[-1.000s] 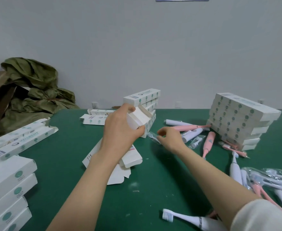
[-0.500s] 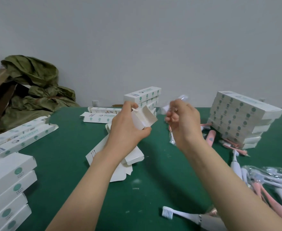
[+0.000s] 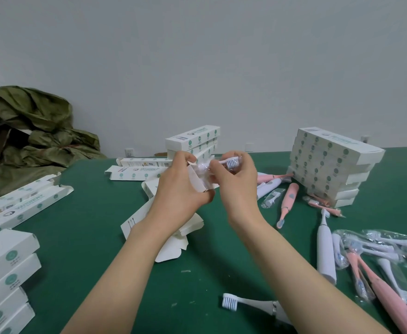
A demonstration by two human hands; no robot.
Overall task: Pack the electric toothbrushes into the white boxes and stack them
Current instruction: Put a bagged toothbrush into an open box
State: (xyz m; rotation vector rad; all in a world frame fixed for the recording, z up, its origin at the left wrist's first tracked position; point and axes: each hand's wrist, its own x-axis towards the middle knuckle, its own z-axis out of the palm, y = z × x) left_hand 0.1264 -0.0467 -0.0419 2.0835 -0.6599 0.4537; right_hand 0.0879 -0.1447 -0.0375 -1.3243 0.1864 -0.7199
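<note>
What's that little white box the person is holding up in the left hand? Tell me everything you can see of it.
The white box looks like thin, plain cardboard. Most of it is hidden behind the left hand, which grips it above the green table. The end that shows is open, with a flap folded outward toward the right hand. That hand pinches a plastic-wrapped brush head right at the opening. No print shows on the visible part.

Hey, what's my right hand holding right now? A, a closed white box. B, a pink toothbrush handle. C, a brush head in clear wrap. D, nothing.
C: the right hand pinches a wrapped brush head, bristles showing, at the open end of the white box that the left hand grips.
</note>
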